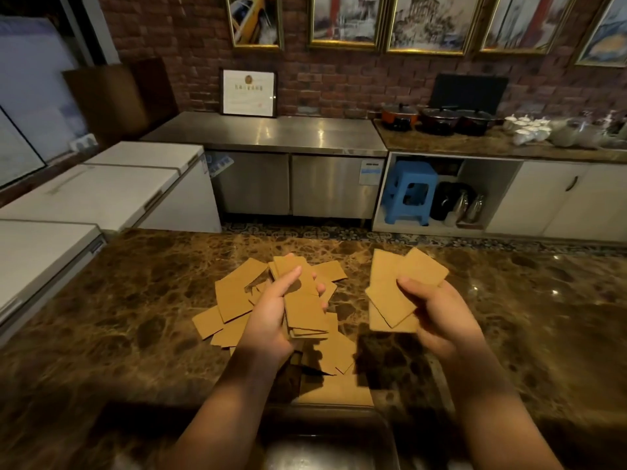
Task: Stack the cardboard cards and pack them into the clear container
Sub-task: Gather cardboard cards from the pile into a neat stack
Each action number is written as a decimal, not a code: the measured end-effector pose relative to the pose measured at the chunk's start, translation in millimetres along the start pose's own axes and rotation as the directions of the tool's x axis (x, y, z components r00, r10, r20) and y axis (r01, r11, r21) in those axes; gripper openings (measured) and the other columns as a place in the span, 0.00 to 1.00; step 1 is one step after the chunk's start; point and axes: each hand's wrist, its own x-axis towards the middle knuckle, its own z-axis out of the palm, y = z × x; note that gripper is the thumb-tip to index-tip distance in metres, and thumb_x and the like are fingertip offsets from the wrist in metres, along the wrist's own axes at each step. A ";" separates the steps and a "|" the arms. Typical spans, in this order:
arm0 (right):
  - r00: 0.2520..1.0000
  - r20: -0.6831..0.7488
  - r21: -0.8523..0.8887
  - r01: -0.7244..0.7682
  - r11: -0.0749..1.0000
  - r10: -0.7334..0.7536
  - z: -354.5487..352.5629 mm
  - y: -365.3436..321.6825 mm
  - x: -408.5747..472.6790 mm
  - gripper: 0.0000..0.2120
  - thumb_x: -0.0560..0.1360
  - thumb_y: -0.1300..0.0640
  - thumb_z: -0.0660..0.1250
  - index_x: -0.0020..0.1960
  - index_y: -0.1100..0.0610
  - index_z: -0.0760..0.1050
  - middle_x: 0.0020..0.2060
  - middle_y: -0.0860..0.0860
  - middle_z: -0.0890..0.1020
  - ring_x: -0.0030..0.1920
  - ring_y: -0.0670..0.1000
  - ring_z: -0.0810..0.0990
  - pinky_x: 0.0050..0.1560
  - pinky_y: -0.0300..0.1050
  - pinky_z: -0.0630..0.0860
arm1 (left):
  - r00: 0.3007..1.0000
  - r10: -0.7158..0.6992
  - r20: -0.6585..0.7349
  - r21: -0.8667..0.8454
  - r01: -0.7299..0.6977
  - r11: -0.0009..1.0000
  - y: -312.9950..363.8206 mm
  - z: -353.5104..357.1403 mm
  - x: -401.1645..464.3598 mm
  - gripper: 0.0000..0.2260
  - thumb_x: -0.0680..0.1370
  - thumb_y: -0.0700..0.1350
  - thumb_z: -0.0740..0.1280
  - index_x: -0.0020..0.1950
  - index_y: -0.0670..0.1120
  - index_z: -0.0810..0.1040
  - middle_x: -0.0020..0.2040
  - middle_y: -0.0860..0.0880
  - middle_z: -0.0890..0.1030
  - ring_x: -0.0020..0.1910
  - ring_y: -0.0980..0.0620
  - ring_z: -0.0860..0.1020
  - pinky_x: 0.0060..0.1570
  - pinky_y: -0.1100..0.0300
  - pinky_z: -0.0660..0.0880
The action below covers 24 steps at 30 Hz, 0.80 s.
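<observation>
While the left hand [271,317] grips a small stack of cardboard cards [303,301], the right hand [437,317] pinches a few more cards [397,293], thumb on top. The stack in the left hand is held above the pile, and its long side points away from the person, toward the far edge of the counter. The cards in the right hand are spread a little like a fan. Their long sides also point mostly away, and the top one leans to the right.

Many loose cards [237,300] lie flat in a messy pile on the brown marble counter [135,300], under and around the left hand. They point every which way and lie over one another. A clear container [325,435] sits at the near edge of the counter, between the two arms. It is dark and blurry, so what is inside cannot be told.

Behind the counter is a steel cabinet [271,137] against a red brick wall [190,62] with framed pictures [431,22]. White freezers [101,188] stand on the left. A blue stool [409,191] sits in a shelf on the right, and pots [437,120] stand on the worktop above it.
</observation>
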 end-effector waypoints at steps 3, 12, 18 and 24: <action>0.995 0.102 0.061 -0.020 0.998 0.013 29.6 -0.7 -6.0 0.16 0.75 0.67 0.70 0.59 0.54 0.76 0.52 0.57 0.85 0.51 0.59 0.85 0.37 0.52 0.84 | 0.998 0.017 0.063 -0.018 -0.016 1.000 0.9 6.7 -3.0 0.29 0.72 0.46 0.73 0.73 0.52 0.73 0.60 0.41 0.82 0.50 0.42 0.84 0.44 0.45 0.81; 0.957 0.286 -0.050 0.055 0.997 -0.038 61.8 16.8 -8.5 0.17 0.73 0.62 0.74 0.60 0.55 0.77 0.43 0.51 0.88 0.44 0.52 0.88 0.36 0.47 0.84 | 0.973 0.202 0.110 0.285 -0.225 0.932 15.7 -2.3 -11.5 0.31 0.64 0.37 0.73 0.62 0.63 0.80 0.62 0.44 0.81 0.53 0.39 0.83 0.40 0.46 0.82; 0.977 0.204 0.084 -0.083 0.993 0.064 63.1 17.6 -12.2 0.12 0.74 0.65 0.71 0.55 0.58 0.75 0.46 0.58 0.87 0.44 0.57 0.87 0.32 0.49 0.83 | 0.951 0.271 0.149 0.373 -0.308 0.875 13.2 -12.9 -19.6 0.27 0.67 0.39 0.72 0.65 0.57 0.79 0.57 0.45 0.84 0.52 0.46 0.85 0.41 0.53 0.83; 0.982 0.185 0.158 -0.064 0.985 0.034 58.7 9.8 -16.7 0.10 0.76 0.63 0.69 0.55 0.57 0.74 0.52 0.59 0.85 0.54 0.60 0.83 0.53 0.60 0.80 | 0.948 0.313 0.057 0.545 -0.292 0.786 12.4 -9.8 -17.3 0.26 0.69 0.42 0.73 0.67 0.54 0.75 0.63 0.41 0.81 0.56 0.42 0.83 0.50 0.41 0.82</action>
